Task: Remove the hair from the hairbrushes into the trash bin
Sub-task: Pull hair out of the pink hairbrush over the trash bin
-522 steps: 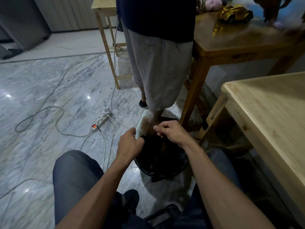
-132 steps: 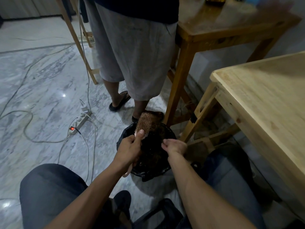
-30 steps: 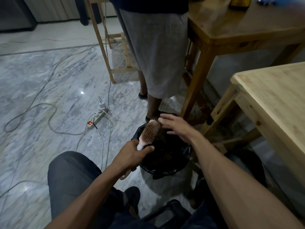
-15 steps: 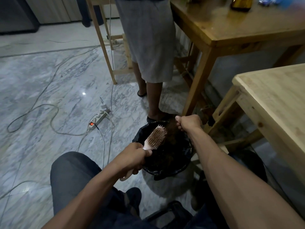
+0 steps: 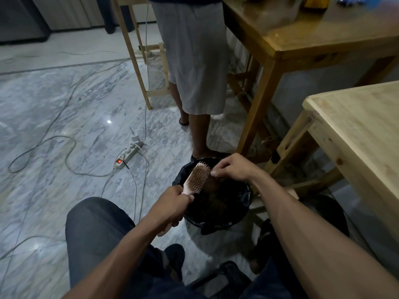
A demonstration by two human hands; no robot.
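A pink paddle hairbrush point(image 5: 197, 177) with brown hair caught in its bristles is held over a trash bin point(image 5: 241, 214) lined with a black bag. My left hand point(image 5: 170, 207) grips the brush by its handle, bristles facing right. My right hand point(image 5: 235, 168) is at the brush's upper right edge, thumb and fingers pinched at the bristles there. Clumps of brown hair point(image 5: 216, 201) lie inside the bin. Whether the pinched fingers hold any hair I cannot tell.
A person point(image 5: 194, 61) in grey shorts stands just beyond the bin. A dark wooden table point(image 5: 302, 44) is behind it, a light wooden table point(image 5: 356, 134) at right. A power strip point(image 5: 129, 153) and cables lie on the marble floor at left.
My right hand has come back from the bin's far rim to the brush head and now pinches at its bristles. The brush tilted slightly more upright. The standing person shifted left.
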